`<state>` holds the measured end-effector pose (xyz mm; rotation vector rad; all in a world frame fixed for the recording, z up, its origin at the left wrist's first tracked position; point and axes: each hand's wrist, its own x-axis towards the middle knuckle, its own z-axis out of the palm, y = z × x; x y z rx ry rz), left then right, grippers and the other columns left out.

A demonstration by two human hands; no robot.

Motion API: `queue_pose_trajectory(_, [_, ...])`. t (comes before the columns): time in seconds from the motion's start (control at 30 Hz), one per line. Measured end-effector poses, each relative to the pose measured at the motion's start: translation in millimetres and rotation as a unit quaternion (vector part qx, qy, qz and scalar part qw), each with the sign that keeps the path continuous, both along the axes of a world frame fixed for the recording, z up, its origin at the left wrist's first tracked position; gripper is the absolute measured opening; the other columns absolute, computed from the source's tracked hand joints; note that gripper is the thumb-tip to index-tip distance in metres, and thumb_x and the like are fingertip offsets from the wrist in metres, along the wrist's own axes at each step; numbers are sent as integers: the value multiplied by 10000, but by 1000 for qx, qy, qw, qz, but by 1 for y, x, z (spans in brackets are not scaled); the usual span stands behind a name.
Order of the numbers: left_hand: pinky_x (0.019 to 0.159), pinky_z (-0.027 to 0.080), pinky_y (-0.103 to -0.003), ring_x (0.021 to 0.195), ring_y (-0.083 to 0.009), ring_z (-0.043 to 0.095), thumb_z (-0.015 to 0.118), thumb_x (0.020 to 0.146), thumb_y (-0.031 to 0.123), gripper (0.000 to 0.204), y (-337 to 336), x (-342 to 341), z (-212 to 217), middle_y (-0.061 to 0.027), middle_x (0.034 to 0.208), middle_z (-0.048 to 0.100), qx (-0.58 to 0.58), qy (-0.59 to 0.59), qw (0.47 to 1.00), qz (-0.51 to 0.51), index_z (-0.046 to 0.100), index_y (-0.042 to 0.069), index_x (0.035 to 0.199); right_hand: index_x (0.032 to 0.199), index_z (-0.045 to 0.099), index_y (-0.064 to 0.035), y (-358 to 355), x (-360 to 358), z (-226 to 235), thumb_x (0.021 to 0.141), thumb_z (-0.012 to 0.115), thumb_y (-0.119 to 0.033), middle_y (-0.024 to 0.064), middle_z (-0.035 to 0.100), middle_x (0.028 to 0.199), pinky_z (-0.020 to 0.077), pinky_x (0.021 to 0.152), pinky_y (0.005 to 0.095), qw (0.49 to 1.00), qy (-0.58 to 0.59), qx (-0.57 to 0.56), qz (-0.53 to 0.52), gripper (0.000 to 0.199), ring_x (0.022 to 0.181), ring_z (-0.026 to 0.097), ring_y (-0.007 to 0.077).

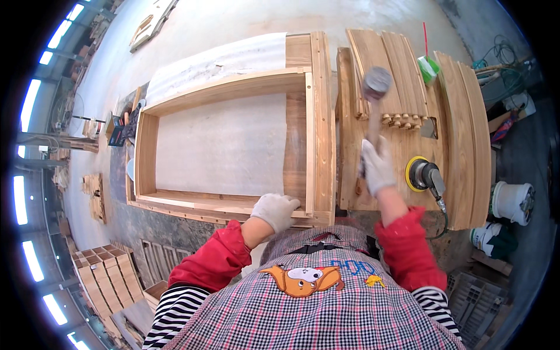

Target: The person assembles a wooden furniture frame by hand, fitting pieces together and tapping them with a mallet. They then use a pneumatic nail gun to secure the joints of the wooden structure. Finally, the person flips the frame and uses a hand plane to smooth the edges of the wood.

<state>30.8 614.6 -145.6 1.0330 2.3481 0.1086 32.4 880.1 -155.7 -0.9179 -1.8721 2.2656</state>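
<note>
A rectangular wooden frame (221, 85) lies in front of me on a larger wooden base, with a whitish sheet (227, 146) showing inside it. My left hand (274, 211), in a white glove, grips the frame's near rail close to its right corner, fingers curled over the edge. To the right, my right hand (378, 166), also gloved, is closed round the wooden handle of a mallet (377, 83). The mallet's grey head points away from me, over the stacked boards. Its head and my right hand are slightly blurred.
Right of the frame lie a stack of wooden boards (394, 70), a round sander (417, 174) with a yellow rim and hose, and a green-and-white packet (428, 69). Long planks (466, 146) run beyond them. White buckets (510, 201) stand farther right. A wooden crate (108, 274) sits lower left.
</note>
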Motion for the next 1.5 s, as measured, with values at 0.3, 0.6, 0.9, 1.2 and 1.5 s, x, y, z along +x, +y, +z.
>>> queue_pose_trajectory(0.3, [739, 530, -421, 845, -310, 661, 669, 717, 226, 344, -9, -3, -10, -105, 909, 679, 15, 5, 1000, -18, 657, 114, 1042, 1132, 440, -67, -19, -54, -10, 945, 566, -234, 30, 496, 677, 396, 358, 287, 992, -59, -70, 87, 281, 422, 469, 119])
queue_pose_trajectory(0.6, [732, 532, -420, 846, -305, 664, 681, 706, 227, 346, -9, -4, -7, -100, 908, 681, 8, -4, 1000, -11, 657, 106, 1029, 1070, 440, -65, -20, -53, -7, 941, 574, -232, 28, 480, 655, 380, 368, 292, 988, -51, -92, 110, 250, 435, 460, 124])
queue_pose_trajectory(0.9, [724, 537, -422, 835, -298, 668, 636, 733, 217, 214, -8, -5, -5, -97, 879, 673, 25, 21, 999, -2, 657, 108, 916, 1055, 485, -34, 5, -18, -12, 903, 578, -232, 56, 516, 687, 424, 427, 310, 966, -68, 66, 240, 267, 485, 517, 139])
queue_pose_trajectory(1.2, [714, 539, -414, 819, -297, 672, 669, 705, 239, 328, -7, 2, -6, -91, 900, 690, -11, 37, 999, 22, 678, 136, 1016, 1231, 496, -27, 65, 118, -70, 864, 595, -285, 280, 630, 970, 485, 770, 478, 872, -115, 452, 147, 460, 895, 619, 444])
queue_pose_trajectory(1.5, [710, 532, -417, 814, -306, 671, 697, 731, 295, 310, -9, 7, -10, -103, 894, 692, 0, 21, 1000, 22, 667, 117, 983, 1347, 459, -53, 86, 146, -98, 854, 612, -199, 209, 536, 1249, 430, 959, 435, 845, -155, 495, 129, 537, 1161, 520, 371])
